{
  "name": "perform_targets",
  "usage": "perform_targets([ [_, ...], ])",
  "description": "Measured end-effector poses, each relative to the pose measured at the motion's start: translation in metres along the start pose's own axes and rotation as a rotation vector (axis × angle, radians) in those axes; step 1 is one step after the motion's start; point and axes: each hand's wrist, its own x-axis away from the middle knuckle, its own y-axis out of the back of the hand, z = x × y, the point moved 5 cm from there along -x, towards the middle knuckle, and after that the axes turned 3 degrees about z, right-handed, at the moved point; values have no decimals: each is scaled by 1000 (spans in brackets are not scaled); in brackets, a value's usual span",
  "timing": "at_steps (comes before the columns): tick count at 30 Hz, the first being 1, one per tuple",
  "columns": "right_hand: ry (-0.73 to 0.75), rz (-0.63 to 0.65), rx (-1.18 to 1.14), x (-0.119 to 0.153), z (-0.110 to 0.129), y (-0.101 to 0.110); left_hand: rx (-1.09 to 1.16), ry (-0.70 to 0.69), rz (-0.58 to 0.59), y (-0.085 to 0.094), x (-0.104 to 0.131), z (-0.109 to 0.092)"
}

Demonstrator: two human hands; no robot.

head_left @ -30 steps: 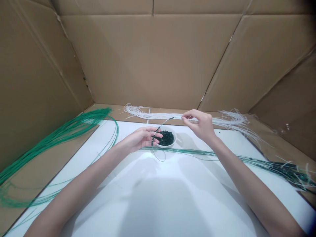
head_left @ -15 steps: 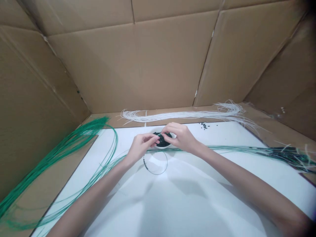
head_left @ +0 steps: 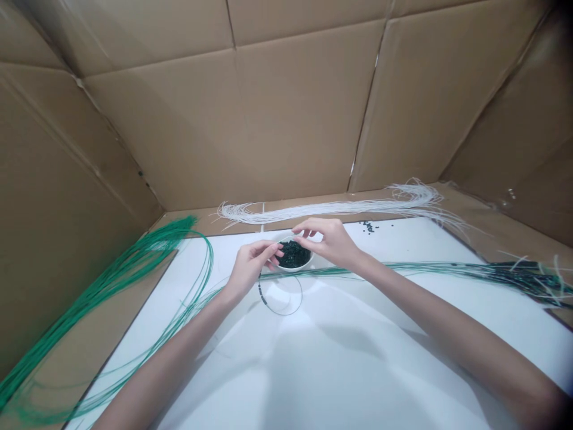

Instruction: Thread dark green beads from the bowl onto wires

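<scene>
My left hand (head_left: 254, 261) is at the left side of a small white bowl (head_left: 296, 270), thumb and fingertips pinched on a thin strand. Dark green or black beads (head_left: 295, 255) fill the bowl. From that hand the strand loop (head_left: 302, 295) hangs down over the white surface, with several dark beads (head_left: 262, 294) threaded on its left part. Over the bowl's far right edge is my right hand (head_left: 329, 242), its thumb and index tips slightly apart, close to the left fingertips. Whether a tiny bead sits at those tips is too small to see.
A long bundle of green strands (head_left: 111, 280) curves along the left and runs behind my hands to the beaded ends (head_left: 523, 278) at right. White strands (head_left: 313, 209) lie along the back. Loose beads (head_left: 369, 227) are scattered near them. Cardboard walls (head_left: 268, 119) enclose the table.
My right thumb and index finger have parted and drawn back slightly from the left fingertips, showing more of the beads in the bowl. My left hand has shifted slightly left.
</scene>
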Motion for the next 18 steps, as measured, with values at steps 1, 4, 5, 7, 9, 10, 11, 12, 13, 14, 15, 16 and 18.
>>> perform_targets([
  [1,-37,-6,-32,-1,-2,1,8,0,-6,0,0,0],
  [4,-124,-7,-114,-1,-5,2,18,1,-11,0,0,0],
  [5,-133,-3,-129,-1,-5,2,20,4,-12,0,0,0],
  [7,-128,11,-141,-1,-4,0,26,9,-11,0,0,2],
  [9,-115,28,-139,-1,-4,-3,35,6,-8,0,0,2],
  [10,-109,38,-138,0,-4,-4,38,5,-4,0,1,2],
  [11,-107,45,-136,0,-3,-5,40,5,-3,0,1,2],
  [12,-107,48,-134,0,-3,-6,40,7,-3,0,1,2],
  [13,-109,47,-134,0,-3,-6,38,9,-1,0,1,2],
  [14,-113,44,-135,0,-3,-6,34,10,1,-1,1,2],
  [15,-120,40,-139,0,-3,-6,28,11,4,-1,1,2],
  [16,-129,35,-144,0,-3,-6,21,13,7,-1,1,2],
  [18,-144,35,-157,1,-4,-6,9,17,15,-1,1,3],
])
